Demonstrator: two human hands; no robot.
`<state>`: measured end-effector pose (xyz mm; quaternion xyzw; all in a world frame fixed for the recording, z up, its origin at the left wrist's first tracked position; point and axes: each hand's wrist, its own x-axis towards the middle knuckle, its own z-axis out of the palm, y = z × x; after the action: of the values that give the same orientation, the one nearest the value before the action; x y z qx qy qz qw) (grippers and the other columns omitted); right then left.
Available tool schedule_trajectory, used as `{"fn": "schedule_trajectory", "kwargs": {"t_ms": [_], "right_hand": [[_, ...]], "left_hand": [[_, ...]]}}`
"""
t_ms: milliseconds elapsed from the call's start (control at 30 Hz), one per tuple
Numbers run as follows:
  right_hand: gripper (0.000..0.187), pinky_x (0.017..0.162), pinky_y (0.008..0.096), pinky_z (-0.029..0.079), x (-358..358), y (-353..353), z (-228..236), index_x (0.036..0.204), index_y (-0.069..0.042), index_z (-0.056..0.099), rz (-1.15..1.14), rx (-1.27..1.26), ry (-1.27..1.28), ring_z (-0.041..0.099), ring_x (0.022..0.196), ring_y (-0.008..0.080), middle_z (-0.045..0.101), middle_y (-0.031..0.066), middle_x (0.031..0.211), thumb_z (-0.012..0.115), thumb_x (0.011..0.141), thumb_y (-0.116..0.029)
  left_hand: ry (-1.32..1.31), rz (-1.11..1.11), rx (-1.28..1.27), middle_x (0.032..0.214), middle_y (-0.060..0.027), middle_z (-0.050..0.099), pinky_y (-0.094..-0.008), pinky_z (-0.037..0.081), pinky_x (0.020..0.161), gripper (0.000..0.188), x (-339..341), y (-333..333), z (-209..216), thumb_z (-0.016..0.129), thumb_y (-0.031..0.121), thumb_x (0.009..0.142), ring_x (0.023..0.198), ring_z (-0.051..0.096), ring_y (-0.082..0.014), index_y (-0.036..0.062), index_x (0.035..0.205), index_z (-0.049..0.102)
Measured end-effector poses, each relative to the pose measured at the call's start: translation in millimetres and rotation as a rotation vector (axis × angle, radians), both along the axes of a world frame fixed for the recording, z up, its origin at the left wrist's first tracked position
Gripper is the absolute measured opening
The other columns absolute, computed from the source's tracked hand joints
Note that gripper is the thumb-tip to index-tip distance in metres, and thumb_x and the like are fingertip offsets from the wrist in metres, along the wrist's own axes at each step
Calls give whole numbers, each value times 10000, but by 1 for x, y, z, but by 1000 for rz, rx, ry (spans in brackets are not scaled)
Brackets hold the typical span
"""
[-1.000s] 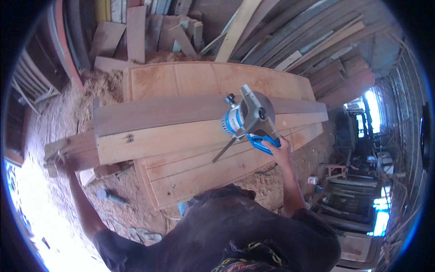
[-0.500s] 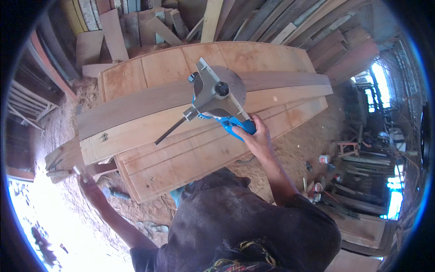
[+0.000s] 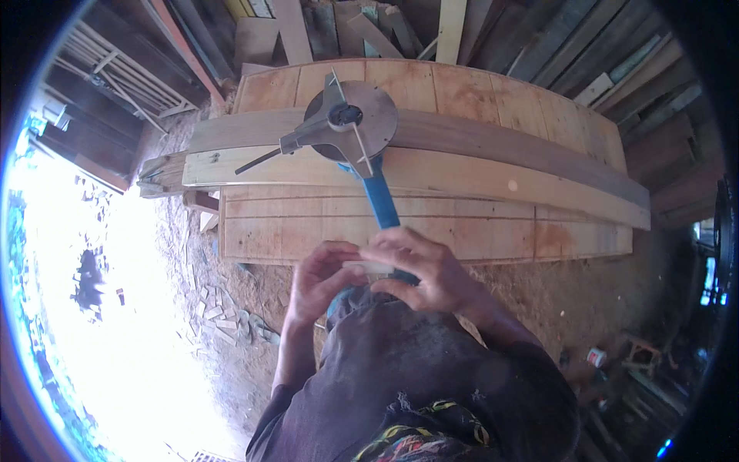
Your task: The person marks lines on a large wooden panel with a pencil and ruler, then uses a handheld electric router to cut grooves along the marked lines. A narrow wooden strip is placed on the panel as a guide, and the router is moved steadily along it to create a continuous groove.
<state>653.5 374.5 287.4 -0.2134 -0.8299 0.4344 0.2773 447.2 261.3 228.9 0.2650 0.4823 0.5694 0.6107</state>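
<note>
Clock centred on view. Between 9 and 10: rough timber block (image 3: 162, 175) juts out past the left ends of the dark plank (image 3: 246, 131) and pale plank (image 3: 262, 168), laid side by side over a wide panel (image 3: 323, 231). Between 11 and 12: blue-handled power tool (image 3: 369, 115), round base plate facing up toward the camera, guide rod (image 3: 258, 160) pointing to 10. Between 7 and 8: left hand (image 3: 323, 277), thumb and fingers pinching a small pale piece (image 3: 369, 267) at 6. Near 4: right hand (image 3: 423, 269), fingers curled around the piece and over the tool's handle; cannot tell which they grip. Further toward 4: white container (image 3: 596, 356) on the ground.

Status (judged): planks laid out; tool base not set on wood. Any cuts made: cannot tell.
</note>
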Motion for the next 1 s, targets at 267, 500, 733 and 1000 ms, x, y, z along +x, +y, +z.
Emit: {"fn": "schedule_trajectory", "kwargs": {"t_ms": [267, 500, 733, 1000], "right_hand": [[275, 756, 385, 590, 55, -8, -39, 1204, -61, 685, -94, -54, 75, 726, 910, 297, 695, 148, 1007, 746, 938, -92], [183, 640, 275, 516, 81, -15, -61, 1181, -18, 683, -514, -371, 170, 624, 726, 96, 699, 61, 913, 577, 1064, -112], [242, 564, 227, 427, 92, -11, -63, 1257, -12, 657, -650, -475, 110, 478, 648, 39, 586, 1, 868, 561, 1086, -155], [247, 557, 222, 417, 81, 59, -78, 1273, -8, 630, -477, -446, 126, 480, 636, 32, 611, 9, 904, 624, 1053, -122]], "left_hand": [[235, -78, -34, 1064, -94, 733, -278, 569, 849, 310, 61, 12, 10, 707, 151, 1013, 945, 703, -144, -35, 1244, 617], [573, 323, 40, 1195, -83, 666, -295, 546, 805, 433, 45, 49, 4, 719, 233, 1012, 1034, 654, -145, 30, 1361, 562], [792, 376, 197, 1475, -239, 447, -408, 553, 933, 1017, 65, 97, -22, 817, 310, 925, 1262, 587, -325, 29, 1640, 150], [1067, 488, -47, 1406, -292, 416, -462, 509, 1028, 1227, 86, 123, -10, 882, 308, 820, 1265, 550, -401, -13, 1646, 34]]}}
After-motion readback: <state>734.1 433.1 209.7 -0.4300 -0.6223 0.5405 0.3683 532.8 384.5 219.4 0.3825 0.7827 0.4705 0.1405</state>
